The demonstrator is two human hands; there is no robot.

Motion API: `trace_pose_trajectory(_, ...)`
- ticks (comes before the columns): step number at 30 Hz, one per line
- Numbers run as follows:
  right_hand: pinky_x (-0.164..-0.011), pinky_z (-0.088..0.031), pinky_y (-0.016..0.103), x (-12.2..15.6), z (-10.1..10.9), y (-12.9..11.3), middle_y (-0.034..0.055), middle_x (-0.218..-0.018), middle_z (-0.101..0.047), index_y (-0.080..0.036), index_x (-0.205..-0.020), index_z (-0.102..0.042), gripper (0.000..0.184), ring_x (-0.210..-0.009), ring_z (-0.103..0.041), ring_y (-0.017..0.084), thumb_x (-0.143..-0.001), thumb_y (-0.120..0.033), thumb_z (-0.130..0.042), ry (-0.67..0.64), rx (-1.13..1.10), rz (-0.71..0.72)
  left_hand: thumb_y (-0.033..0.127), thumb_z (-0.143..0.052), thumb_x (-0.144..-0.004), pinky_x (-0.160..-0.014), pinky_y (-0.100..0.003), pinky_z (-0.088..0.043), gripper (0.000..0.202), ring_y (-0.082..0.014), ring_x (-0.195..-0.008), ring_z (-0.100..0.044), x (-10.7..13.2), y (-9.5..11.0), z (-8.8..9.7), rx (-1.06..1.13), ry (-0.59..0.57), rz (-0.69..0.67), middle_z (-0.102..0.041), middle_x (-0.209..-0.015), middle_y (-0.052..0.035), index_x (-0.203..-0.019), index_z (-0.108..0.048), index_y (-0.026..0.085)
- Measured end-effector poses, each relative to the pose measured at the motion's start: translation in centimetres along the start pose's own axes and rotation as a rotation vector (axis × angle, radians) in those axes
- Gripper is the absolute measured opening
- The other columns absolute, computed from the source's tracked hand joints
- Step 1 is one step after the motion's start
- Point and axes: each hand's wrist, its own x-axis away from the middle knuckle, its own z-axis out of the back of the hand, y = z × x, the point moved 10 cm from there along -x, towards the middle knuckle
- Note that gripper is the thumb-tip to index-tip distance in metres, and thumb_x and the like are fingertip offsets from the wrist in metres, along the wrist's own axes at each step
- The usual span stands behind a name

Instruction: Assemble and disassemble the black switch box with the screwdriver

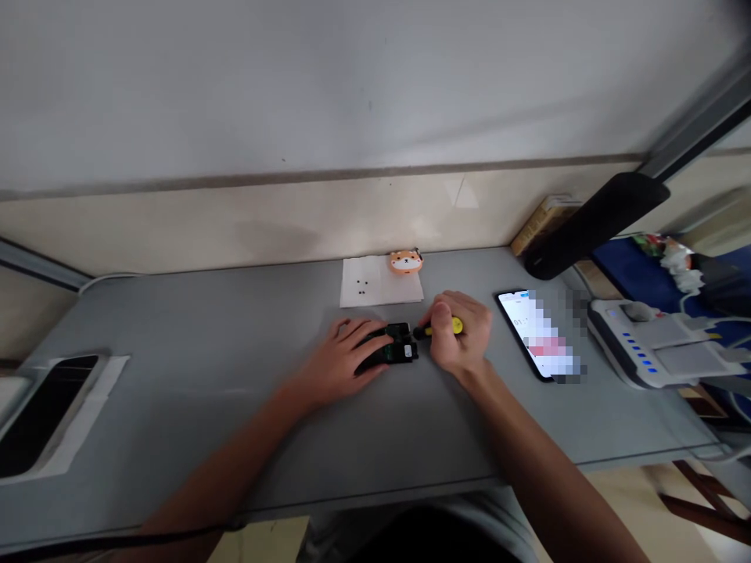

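My left hand point(337, 363) lies over a small black electronic device point(404, 353) with a bit of green circuit board showing, its fingers closed around the left part and pressing it to the desk. In my right hand point(466, 332) is a screwdriver point(457, 325) with a yellow and black handle, wrapped in a fist. It lies nearly level, its dark front end pointing left at the device's right end. Whether the tip touches the device I cannot tell. Just behind, several tiny dark screw-like pieces point(361, 287) rest on a folded white paper point(390, 291).
An orange animal-faced case point(406, 263) sits on the paper's back corner. To the right are a lit phone point(531, 336), a white power strip point(630, 344) and a leaning black cylinder point(592, 227) beside a box point(543, 223). A dark-screened phone point(50, 414) lies at the desk's left.
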Motion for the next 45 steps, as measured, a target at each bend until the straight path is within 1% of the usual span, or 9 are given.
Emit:
trace_pose_trajectory(5,-0.051,-0.033,0.031,0.1,-0.1,-0.4,-0.0014,-0.046,-0.049,-0.022,-0.054,-0.043,0.041,-0.044,-0.042,0.012,-0.094,-0.018,-0.041,-0.007,-0.017,0.029,0.038,-0.049,-0.106,-0.106,-0.044,-0.042,0.031,-0.0258,-0.125,-0.058,-0.1,0.2,0.2,0.010,0.003,-0.018,-0.068,-0.130,-0.0106,-0.127,-0.066,0.023)
trace_pose_trajectory(13,-0.050,-0.032,0.031,0.3,-0.1,-0.4,-0.0016,-0.045,-0.047,-0.022,-0.054,-0.043,0.041,-0.044,-0.041,0.012,-0.094,-0.019,-0.041,0.029,0.010,0.034,0.040,-0.048,-0.106,-0.107,-0.045,-0.040,0.032,-0.0258,-0.125,-0.057,0.0,0.0,-0.2,0.021,-0.012,0.002,-0.069,-0.128,-0.0093,-0.126,-0.066,0.024)
trace_pose_trajectory(19,-0.050,-0.033,0.030,0.4,0.2,0.3,-0.0009,-0.046,-0.051,-0.022,-0.053,-0.047,0.044,-0.045,-0.046,0.012,-0.096,-0.020,-0.038,0.078,-0.135,-0.083,0.031,-0.048,-0.102,-0.106,-0.045,-0.040,0.024,-0.0250,-0.119,-0.061,-0.1,-0.4,1.4,0.102,0.056,0.056,-0.069,-0.124,-0.0102,-0.117,-0.064,0.021)
trace_pose_trajectory(23,-0.050,-0.036,0.028,0.4,-1.2,-0.3,-0.0015,-0.046,-0.051,-0.021,-0.053,-0.048,0.044,-0.044,-0.048,0.011,-0.096,-0.019,-0.040,-0.016,-0.220,-0.086,0.028,-0.051,-0.094,-0.107,-0.048,-0.039,0.025,-0.0274,-0.120,-0.060,0.0,-0.2,2.3,0.121,0.043,0.028,-0.067,-0.128,-0.0124,-0.115,-0.062,0.021)
trace_pose_trajectory(27,-0.049,-0.037,0.027,0.6,-2.4,-0.8,-0.0015,-0.047,-0.051,-0.021,-0.052,-0.048,0.044,-0.044,-0.048,0.011,-0.095,-0.019,-0.041,-0.108,-0.242,-0.072,0.030,-0.055,-0.092,-0.106,-0.049,-0.041,0.021,-0.0290,-0.119,-0.059,0.1,-0.4,2.2,0.105,0.015,0.031,-0.066,-0.129,-0.0126,-0.109,-0.065,0.022)
trace_pose_trajectory(34,-0.046,-0.035,0.026,0.7,-1.2,1.0,-0.0012,-0.045,-0.055,-0.021,-0.048,-0.052,0.046,-0.042,-0.049,0.011,-0.093,-0.019,-0.041,0.021,-0.308,-0.245,0.031,-0.057,-0.097,-0.103,-0.046,-0.042,0.016,-0.0264,-0.115,-0.061,0.0,0.8,2.3,0.071,0.106,-0.060,-0.069,-0.119,-0.0110,-0.097,-0.069,0.020)
trace_pose_trajectory(40,-0.044,-0.034,0.027,0.6,-0.8,2.1,-0.0004,-0.044,-0.054,-0.021,-0.046,-0.054,0.047,-0.041,-0.046,0.011,-0.090,-0.027,-0.042,0.060,-0.322,-0.357,0.027,-0.053,-0.103,-0.098,-0.041,-0.044,0.023,-0.0206,-0.102,-0.064,-0.1,0.7,2.7,0.064,0.135,-0.041,-0.072,-0.099,-0.0066,-0.091,-0.072,0.020)
trace_pose_trajectory(43,-0.045,-0.035,0.027,1.1,-0.3,3.8,-0.0003,-0.044,-0.052,-0.022,-0.046,-0.055,0.046,-0.043,-0.047,0.012,-0.089,-0.030,-0.041,0.134,-0.328,-0.456,0.029,-0.051,-0.105,-0.095,-0.039,-0.045,0.028,-0.0187,-0.095,-0.065,-0.2,0.7,3.3,0.075,0.170,-0.041,-0.071,-0.091,-0.0047,-0.090,-0.072,0.020)
trace_pose_trajectory(45,-0.046,-0.036,0.027,1.7,0.1,5.5,0.0001,-0.046,-0.052,-0.022,-0.047,-0.055,0.047,-0.046,-0.049,0.013,-0.090,-0.032,-0.039,0.218,-0.340,-0.547,0.032,-0.050,-0.106,-0.095,-0.039,-0.044,0.030,-0.0182,-0.091,-0.064,-0.4,0.0,3.7,0.074,0.170,-0.009,-0.071,-0.088,-0.0037,-0.090,-0.073,0.021)
